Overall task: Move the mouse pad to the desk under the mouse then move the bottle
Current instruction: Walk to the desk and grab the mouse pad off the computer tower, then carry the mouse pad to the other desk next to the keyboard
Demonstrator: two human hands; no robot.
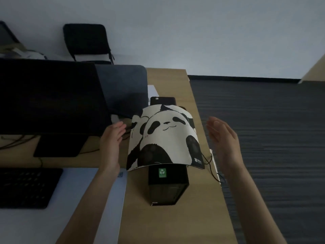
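Observation:
A white mouse pad point(165, 138) with a black panda print lies draped over the top of a black computer case point(168, 187) on the wooden desk point(202, 199), its sides bending down. My left hand point(111, 138) is open just left of the pad, fingers together, not touching it. Just as far from the pad's right edge, my right hand point(223, 136) is held open, palm facing the pad. No mouse or bottle is visible.
A dark monitor point(51, 97) stands at the left, with a black keyboard point(26, 187) on a white mat point(98, 191) in front. A thin black cable point(210, 162) runs by the desk's right edge. A black chair point(86, 41) stands behind; dark floor lies right.

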